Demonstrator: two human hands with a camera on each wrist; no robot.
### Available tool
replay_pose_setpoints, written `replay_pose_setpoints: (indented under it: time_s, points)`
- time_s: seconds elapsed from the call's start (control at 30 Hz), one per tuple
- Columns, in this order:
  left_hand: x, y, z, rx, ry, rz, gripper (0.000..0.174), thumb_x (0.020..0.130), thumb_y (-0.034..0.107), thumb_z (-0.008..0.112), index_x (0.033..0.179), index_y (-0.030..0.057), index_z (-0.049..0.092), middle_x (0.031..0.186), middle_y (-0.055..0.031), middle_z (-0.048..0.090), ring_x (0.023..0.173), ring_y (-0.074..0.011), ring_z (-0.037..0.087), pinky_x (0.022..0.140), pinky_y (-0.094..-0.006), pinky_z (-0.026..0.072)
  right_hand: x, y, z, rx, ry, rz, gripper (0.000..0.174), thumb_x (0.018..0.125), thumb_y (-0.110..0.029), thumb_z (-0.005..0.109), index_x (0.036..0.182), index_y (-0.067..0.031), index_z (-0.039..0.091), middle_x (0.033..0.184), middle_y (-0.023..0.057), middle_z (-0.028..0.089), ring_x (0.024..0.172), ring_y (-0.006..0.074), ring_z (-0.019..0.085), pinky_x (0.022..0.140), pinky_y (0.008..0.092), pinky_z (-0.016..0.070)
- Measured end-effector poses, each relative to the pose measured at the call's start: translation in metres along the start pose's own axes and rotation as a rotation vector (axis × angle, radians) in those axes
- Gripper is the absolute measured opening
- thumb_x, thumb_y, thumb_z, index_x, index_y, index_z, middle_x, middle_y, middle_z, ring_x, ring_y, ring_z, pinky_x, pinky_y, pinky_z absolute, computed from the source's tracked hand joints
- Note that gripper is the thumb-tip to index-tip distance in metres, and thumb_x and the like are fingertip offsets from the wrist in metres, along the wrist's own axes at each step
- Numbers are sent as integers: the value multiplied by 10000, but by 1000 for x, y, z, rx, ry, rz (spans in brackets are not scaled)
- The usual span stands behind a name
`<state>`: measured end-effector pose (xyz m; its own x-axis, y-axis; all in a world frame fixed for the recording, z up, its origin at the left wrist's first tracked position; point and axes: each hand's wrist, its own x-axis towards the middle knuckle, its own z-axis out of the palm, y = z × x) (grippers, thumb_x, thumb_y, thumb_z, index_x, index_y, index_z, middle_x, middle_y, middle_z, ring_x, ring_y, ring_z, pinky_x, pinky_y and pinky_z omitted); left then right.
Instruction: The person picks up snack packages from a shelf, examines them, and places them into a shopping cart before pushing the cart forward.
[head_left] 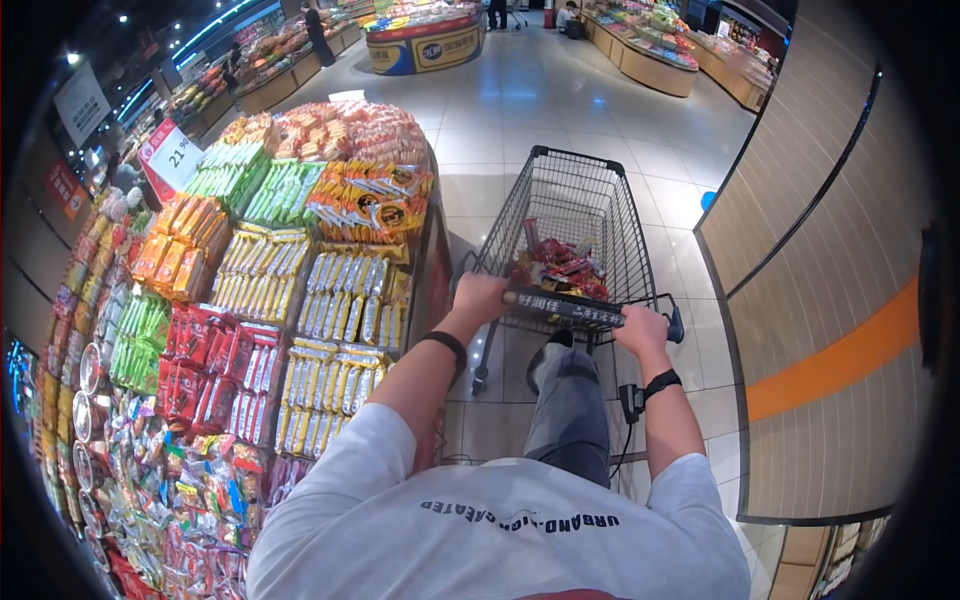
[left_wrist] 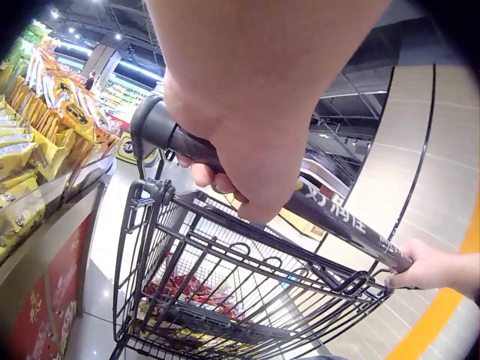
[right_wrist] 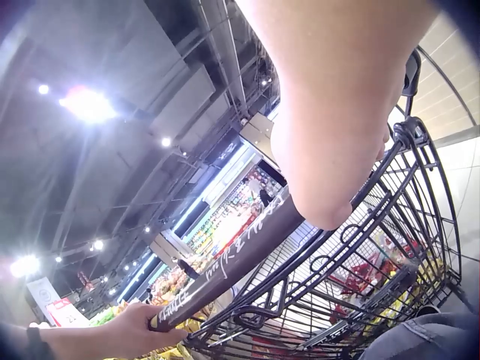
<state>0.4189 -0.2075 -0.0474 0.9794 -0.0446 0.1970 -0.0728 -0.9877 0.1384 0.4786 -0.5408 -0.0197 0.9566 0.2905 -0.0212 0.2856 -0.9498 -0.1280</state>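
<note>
A black wire shopping cart stands in front of the person, with red and yellow packaged goods lying in its basket. Across its near end runs a dark handlebar with white lettering. The left hand grips the left part of this bar; in the left wrist view its fingers curl round underneath. Toward the other end, the right hand holds the bar too. From the right wrist view, the right hand covers part of the handlebar, and most of its fingers are hidden.
To the left, a large display of wrapped snacks runs close along the cart, with a price sign on it. A wood-panelled wall with an orange stripe borders the right side. Ahead, tiled floor leads to a round display stand and distant people.
</note>
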Motion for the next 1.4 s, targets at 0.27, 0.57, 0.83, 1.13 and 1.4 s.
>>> replay_pose_setpoints:
  time_s: [0.27, 0.57, 0.83, 1.13, 1.4]
  points:
    - [17, 1, 3, 18, -36, -28, 207, 774, 346, 712, 816, 144, 700, 769, -77, 709, 796, -306, 700, 734, -471, 499, 24, 15, 9, -5, 35, -48, 215, 774, -302, 684, 912, -146, 738, 888, 141, 733, 867, 349, 706, 776, 467, 555]
    - [31, 10, 6, -22, -37, -55, 210, 735, 318, 757, 844, 149, 697, 772, -68, 700, 796, -290, 695, 734, -446, 487, 66, 32, 16, -52, 101, -86, 208, 760, -327, 718, 831, -132, 710, 809, 142, 720, 813, 356, 700, 744, 476, 541]
    - [45, 14, 7, 44, -59, -162, 192, 730, 320, 751, 786, 146, 692, 749, -51, 694, 762, -276, 690, 707, -424, 473, 98, 40, 24, -53, 169, -195, 200, 731, -309, 740, 776, -122, 682, 755, 141, 695, 754, 364, 684, 695, 468, 538]
    - [68, 15, 4, 77, -61, -307, 143, 708, 306, 692, 746, 170, 671, 733, -19, 669, 774, -244, 675, 724, -388, 464, 140, 45, 13, -39, 202, -319, 207, 655, -294, 769, 750, -134, 678, 687, 123, 681, 693, 356, 684, 649, 481, 527]
    - [66, 12, 5, 73, 57, -327, 151, 675, 253, 705, 763, 160, 626, 774, -12, 642, 816, -233, 640, 738, -393, 444, 156, 32, 10, -47, 22, -334, 189, 706, -287, 755, 804, -139, 692, 729, 122, 693, 729, 358, 692, 657, 479, 520]
